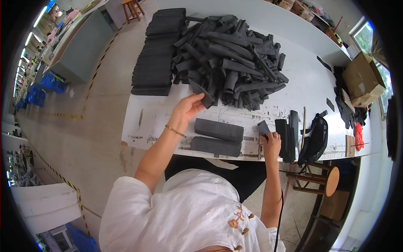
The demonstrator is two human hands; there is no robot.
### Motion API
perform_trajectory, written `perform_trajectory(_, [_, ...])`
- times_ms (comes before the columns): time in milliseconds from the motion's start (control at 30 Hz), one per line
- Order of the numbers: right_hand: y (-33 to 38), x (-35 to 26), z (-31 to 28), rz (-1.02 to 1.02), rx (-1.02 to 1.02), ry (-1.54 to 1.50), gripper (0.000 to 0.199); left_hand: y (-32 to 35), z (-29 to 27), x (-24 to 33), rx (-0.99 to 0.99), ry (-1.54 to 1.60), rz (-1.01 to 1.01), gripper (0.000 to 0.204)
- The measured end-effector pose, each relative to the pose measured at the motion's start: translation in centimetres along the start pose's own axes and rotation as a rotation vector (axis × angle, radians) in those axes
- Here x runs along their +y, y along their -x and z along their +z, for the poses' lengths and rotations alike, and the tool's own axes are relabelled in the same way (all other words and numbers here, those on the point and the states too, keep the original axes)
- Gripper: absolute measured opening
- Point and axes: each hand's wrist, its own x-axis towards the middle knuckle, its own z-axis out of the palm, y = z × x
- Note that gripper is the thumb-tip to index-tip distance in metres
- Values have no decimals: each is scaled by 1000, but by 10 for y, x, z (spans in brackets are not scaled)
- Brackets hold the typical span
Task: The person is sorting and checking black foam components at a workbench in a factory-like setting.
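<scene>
My left hand, with a beaded bracelet at the wrist, pinches the near end of a curled black fabric piece at the front of a large loose pile of similar rolled pieces. Close to the table's front edge, my right hand has its fingers closed on a small dark grey flat piece, whose lower part they hide. Between my hands, two flat dark strips lie one behind the other: the far strip and the near strip.
A long neat stack of black pieces fills the table's far left. Right of my right hand lie narrow black strips and a black mesh bag. A cardboard box stands farther right. A wooden stool is below the edge.
</scene>
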Motion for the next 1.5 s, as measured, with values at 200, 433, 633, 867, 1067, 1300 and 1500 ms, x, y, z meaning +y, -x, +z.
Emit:
perform_trajectory(200, [15, 4, 2, -57, 269, -136, 25, 10, 15, -7, -63, -92, 44, 20])
perform_trajectory(433, [-7, -67, -52, 47, 96, -525, 33, 15, 16, -17, -51, -219, 92, 16])
perform_trajectory(633, [-7, -131, -76, -110, 77, -732, 31, 10, 11, -23, -67, -56, 5, 16])
perform_trajectory(867, [-19, -155, -89, -146, 195, -712, 33, 29, 32, -20, -92, -83, -8, 19])
perform_trajectory(1067, [-31, -155, -93, -208, 284, -588, 24, 37, 40, -20, -90, -175, 19, 23])
perform_trajectory(1300, [-40, -152, -94, -319, 392, -346, 27, 45, 46, -28, -110, -243, -57, 22])
perform_trajectory(1500, [-37, -156, -89, -359, 459, -231, 31, 61, 57, -35, -155, -240, 61, 27])
